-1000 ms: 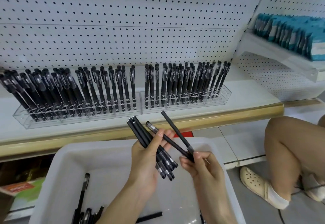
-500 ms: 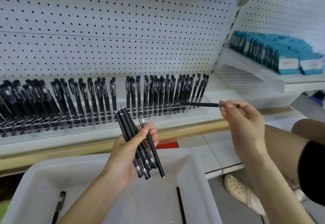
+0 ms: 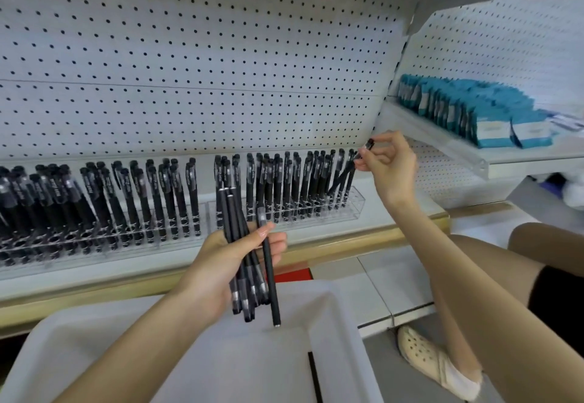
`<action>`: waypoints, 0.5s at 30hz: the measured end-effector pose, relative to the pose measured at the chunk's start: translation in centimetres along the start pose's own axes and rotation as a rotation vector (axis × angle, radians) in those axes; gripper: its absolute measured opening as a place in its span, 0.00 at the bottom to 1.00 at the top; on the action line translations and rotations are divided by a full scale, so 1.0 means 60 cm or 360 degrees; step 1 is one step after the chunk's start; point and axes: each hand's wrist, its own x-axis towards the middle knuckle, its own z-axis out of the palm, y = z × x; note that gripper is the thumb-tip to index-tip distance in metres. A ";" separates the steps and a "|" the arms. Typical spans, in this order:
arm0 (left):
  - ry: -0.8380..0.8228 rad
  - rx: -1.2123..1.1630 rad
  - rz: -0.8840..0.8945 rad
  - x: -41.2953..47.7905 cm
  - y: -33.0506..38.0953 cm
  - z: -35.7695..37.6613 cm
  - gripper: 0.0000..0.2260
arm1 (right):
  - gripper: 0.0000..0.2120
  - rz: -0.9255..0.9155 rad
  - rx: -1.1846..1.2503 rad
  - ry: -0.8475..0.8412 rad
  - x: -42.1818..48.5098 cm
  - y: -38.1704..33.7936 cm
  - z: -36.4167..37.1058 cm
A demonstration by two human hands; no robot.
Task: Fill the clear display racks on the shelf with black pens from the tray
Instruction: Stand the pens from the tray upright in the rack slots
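My left hand (image 3: 221, 263) grips a bundle of black pens (image 3: 249, 263) upright above the white tray (image 3: 335, 320). My right hand (image 3: 390, 162) pinches the cap end of a single black pen (image 3: 346, 170), tilted with its tip down among the slots at the right end of the right clear rack (image 3: 350, 205). That rack and the left clear rack (image 3: 104, 238) stand side by side on the white shelf (image 3: 392, 209), both packed with upright black pens. One loose pen (image 3: 314, 377) lies in the tray.
White pegboard (image 3: 189, 54) backs the shelf. A neighbouring shelf (image 3: 448, 149) at the right carries teal boxes (image 3: 474, 108). My knees and a cream shoe (image 3: 433, 361) are at the lower right on the tiled floor.
My right hand carried one pen from the bundle up and right to the rack's right end, turning it from level to tip-down. The view swung right; the left hand kept its bundle.
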 end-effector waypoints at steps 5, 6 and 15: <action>-0.0025 0.0001 -0.0022 0.000 -0.005 -0.010 0.11 | 0.09 -0.0030 -0.0107 -0.0030 0.014 -0.001 0.012; -0.0024 -0.0014 -0.0035 0.001 -0.006 -0.011 0.10 | 0.08 -0.0035 -0.0156 -0.0048 0.018 -0.004 0.012; -0.0080 -0.0077 0.0001 0.005 0.002 0.006 0.09 | 0.04 -0.0172 -0.0587 -0.0360 0.013 0.023 0.017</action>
